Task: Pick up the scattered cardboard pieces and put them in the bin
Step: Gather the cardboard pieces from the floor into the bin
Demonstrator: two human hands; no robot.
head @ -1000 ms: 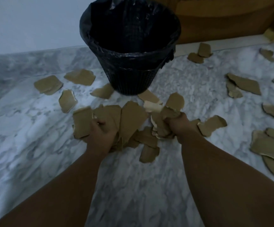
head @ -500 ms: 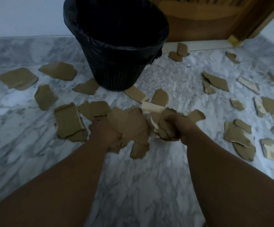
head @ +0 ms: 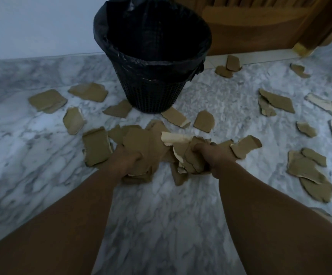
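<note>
Torn brown cardboard pieces lie scattered over the marble floor around a black mesh bin [head: 151,90] lined with a black bag. My left hand [head: 126,159] is closed on a bunch of flat cardboard pieces [head: 141,143] just in front of the bin. My right hand [head: 208,155] grips a crumpled bundle of cardboard pieces [head: 189,157], some showing pale inner sides. Both bundles sit low, near the floor, a little short of the bin. A loose piece [head: 96,147] lies just left of my left hand.
More cardboard pieces lie at the left [head: 48,101] and far right [head: 308,171] of the floor. A wooden door [head: 260,26] stands behind the bin at the right, with a pale wall [head: 32,26] at the left.
Both hands keep their hold on the cardboard bundles. The view has shifted, with the bin now more central, and the hands sit slightly nearer each other.
</note>
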